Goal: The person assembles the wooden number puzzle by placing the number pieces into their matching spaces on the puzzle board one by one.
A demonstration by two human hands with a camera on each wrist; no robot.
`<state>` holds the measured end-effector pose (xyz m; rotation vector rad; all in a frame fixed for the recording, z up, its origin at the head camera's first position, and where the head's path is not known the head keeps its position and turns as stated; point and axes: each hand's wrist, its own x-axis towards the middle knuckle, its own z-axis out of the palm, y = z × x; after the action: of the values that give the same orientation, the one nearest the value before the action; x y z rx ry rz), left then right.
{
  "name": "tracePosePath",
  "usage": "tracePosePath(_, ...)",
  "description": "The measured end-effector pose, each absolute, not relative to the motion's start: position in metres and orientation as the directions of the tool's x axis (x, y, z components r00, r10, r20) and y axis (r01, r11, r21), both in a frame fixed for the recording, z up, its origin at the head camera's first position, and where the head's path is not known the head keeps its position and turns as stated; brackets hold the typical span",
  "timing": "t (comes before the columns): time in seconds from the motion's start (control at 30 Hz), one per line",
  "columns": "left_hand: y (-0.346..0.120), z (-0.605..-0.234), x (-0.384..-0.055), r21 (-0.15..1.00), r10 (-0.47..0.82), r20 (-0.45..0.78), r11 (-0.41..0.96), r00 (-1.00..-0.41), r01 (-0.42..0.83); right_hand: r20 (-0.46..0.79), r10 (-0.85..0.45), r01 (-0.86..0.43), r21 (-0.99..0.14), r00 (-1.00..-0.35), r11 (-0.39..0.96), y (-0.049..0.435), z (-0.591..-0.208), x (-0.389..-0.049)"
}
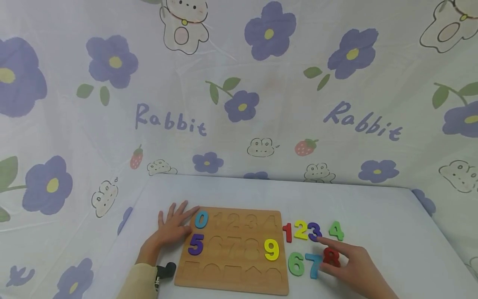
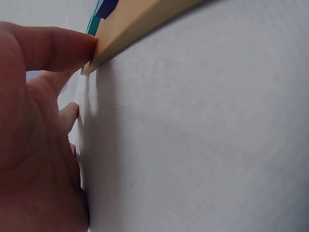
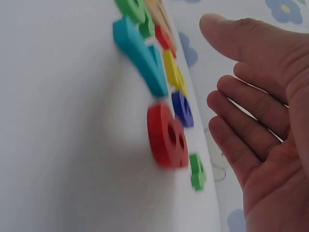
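Note:
A wooden number puzzle board (image 1: 239,245) lies on the white table with a blue 0 (image 1: 201,219), a purple 5 (image 1: 196,244) and a yellow 9 (image 1: 271,249) on it. My left hand (image 1: 173,226) lies spread at the board's left side, its thumb touching the edge in the left wrist view. Over the loose numbers to the right hovers my right hand (image 1: 352,263), its fingers extended and holding nothing. It is nearest the red 8 (image 3: 166,137), partly covering it in the head view. A blue 7 (image 1: 313,265) and a purple 3 (image 1: 314,231) lie close by.
Beside the board's right edge lie a red 1 (image 1: 287,232), a yellow 2 (image 1: 301,229) and a green 6 (image 1: 296,264). Farther right is a green 4 (image 1: 336,231). A flower-printed curtain (image 1: 284,87) hangs behind the table.

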<state>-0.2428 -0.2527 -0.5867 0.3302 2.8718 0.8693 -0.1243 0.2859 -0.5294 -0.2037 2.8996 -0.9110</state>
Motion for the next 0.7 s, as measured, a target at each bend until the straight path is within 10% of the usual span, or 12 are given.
tracePosePath(0.7, -0.253, -0.586, -0.243, 0.558, 0.229, -0.069, 0.816, -0.971, 0.153, -0.227, -0.139, 0.020, -0.582, -0.964, 0.813, 0.330, -0.540, -0.129)
